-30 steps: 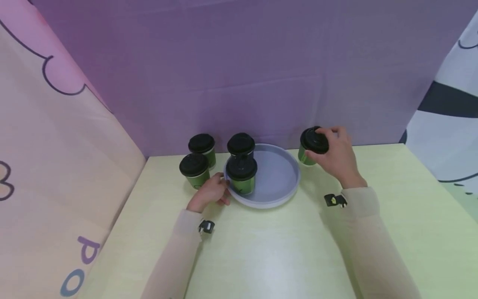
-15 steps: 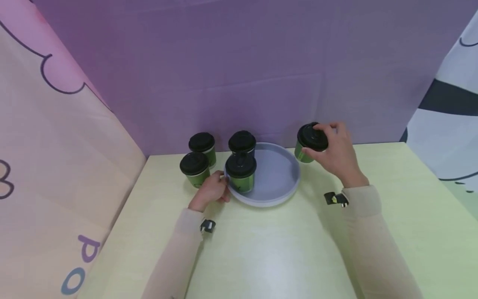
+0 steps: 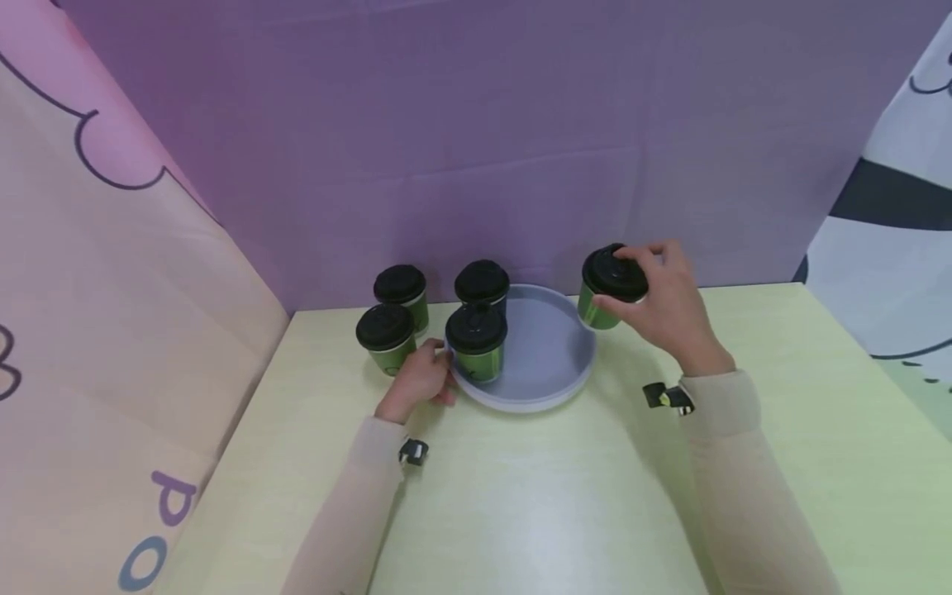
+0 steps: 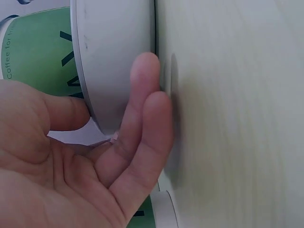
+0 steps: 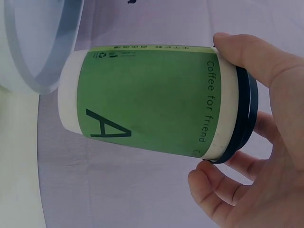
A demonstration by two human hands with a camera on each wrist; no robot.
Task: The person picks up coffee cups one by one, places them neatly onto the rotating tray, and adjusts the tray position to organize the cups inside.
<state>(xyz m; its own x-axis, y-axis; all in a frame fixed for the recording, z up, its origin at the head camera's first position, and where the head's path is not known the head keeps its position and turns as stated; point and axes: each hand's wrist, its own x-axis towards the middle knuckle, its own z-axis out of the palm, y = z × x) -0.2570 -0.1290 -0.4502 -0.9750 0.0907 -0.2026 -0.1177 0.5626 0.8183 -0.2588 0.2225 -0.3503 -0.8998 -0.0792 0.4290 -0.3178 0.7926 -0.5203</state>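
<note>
In the head view my right hand (image 3: pixel 665 310) holds a green paper coffee cup (image 3: pixel 598 312) with a black lid, at the right rim of the round pale grey tray (image 3: pixel 554 347). The right wrist view shows thumb and fingertips round the lid end of this coffee cup (image 5: pixel 147 102), its base off the table. My left hand (image 3: pixel 422 378) grips the tray's left edge. In the left wrist view the thumb lies over the rim of the tray (image 4: pixel 116 61), with the fingers along its outer side. Two lidded cups stand on the tray's left part, the front cup (image 3: pixel 478 364) partly hiding the rear cup (image 3: pixel 482 283).
Left of the tray, two more lidded cups stand on the table: a front cup (image 3: pixel 387 335) right by my left hand and a rear cup (image 3: pixel 402 289). A purple cloth (image 3: pixel 461 149) hangs behind the table (image 3: pixel 521 496). Printed cloths hang at both sides.
My right hand has lifted the coffee cup from the table and moved it left to the tray's rim. My left hand stays at the tray's edge.
</note>
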